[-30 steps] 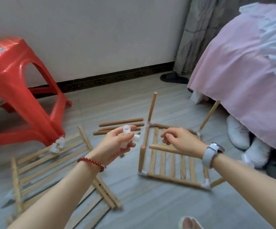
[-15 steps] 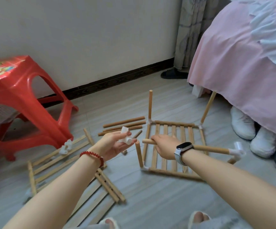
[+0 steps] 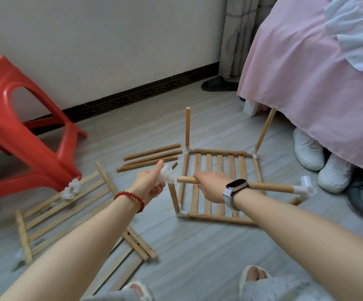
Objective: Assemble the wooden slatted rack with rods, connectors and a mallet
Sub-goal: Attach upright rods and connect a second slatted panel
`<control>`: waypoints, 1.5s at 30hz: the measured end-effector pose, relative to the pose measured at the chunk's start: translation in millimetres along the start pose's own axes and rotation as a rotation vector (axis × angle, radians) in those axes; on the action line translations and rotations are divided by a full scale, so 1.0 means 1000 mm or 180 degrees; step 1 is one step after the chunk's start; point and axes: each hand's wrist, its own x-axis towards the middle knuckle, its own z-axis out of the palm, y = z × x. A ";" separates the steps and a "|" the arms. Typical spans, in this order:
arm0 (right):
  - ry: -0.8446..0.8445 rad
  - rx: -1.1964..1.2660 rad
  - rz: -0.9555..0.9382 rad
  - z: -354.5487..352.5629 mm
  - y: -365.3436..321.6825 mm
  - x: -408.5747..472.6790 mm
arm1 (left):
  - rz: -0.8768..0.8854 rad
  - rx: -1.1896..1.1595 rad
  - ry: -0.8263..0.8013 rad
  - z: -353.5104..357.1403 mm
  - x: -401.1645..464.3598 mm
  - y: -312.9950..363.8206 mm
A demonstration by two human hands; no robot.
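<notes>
My right hand [image 3: 211, 185] grips a wooden rod [image 3: 269, 187] held level above the slatted rack [image 3: 219, 183]. The rod's far end carries a white connector [image 3: 305, 187]. My left hand [image 3: 150, 181] holds a second white connector [image 3: 166, 173] right at the rod's bare near end; whether they touch is unclear. The rack lies flat on the floor with upright rods [image 3: 188, 127] standing at its corners. Three loose rods [image 3: 152, 157] lie left of it. No mallet is in view.
A red plastic stool [image 3: 24, 135] stands at the left. Loose slatted panels [image 3: 65, 205] with white connectors [image 3: 72, 189] on them lie on the floor beside it. A pink bed cover [image 3: 306, 72] hangs at the right, white shoes [image 3: 319, 159] under it. My slippered feet [image 3: 252, 276] are at the bottom.
My right hand has lifted the rod level over the rack, its far connector now showing. My left hand has brought its connector up to the rod's near end.
</notes>
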 end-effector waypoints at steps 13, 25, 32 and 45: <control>-0.0147 0.0117 0.0032 0.002 0.000 0.000 | 0.0603 0.1165 0.0310 0.016 0.013 0.003; -0.0127 0.0178 0.0002 0.000 0.003 0.000 | 0.1063 0.2027 0.0343 0.016 0.019 0.011; -0.0172 0.0157 -0.0016 0.000 0.002 -0.003 | 0.1067 0.2159 0.0393 0.017 0.020 0.009; -0.0073 0.0082 -0.0017 0.002 0.005 -0.003 | 0.0720 0.2010 0.0051 0.020 0.014 0.009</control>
